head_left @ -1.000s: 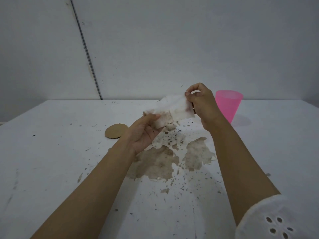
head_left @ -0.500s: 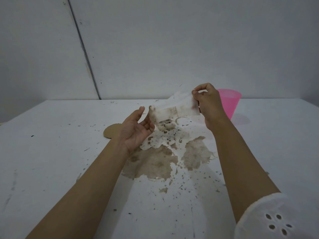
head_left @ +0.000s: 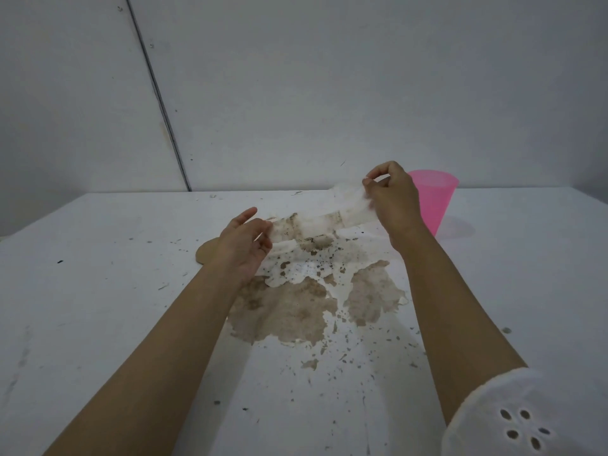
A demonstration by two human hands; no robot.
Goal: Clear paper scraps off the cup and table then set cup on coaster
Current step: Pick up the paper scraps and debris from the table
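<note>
A stained white paper tissue (head_left: 324,218) is stretched in the air between my two hands above the table. My right hand (head_left: 393,199) pinches its far right end. My left hand (head_left: 245,243) holds its soiled left end. Behind my right hand, a pink plastic cup (head_left: 436,202) stands upright on the white table (head_left: 98,291), partly hidden by the hand. A round brown coaster (head_left: 205,253) lies flat on the table, mostly covered by my left hand.
A large brown wet stain (head_left: 296,307) with dark flecks spreads over the table's middle under my hands. Small dark scraps (head_left: 345,357) are scattered toward the near edge. A grey wall rises right behind the table.
The tissue was bunched between my hands; my right hand has pulled it out to the right and up, my left hand has closed on its other end, and it now spans both hands.
</note>
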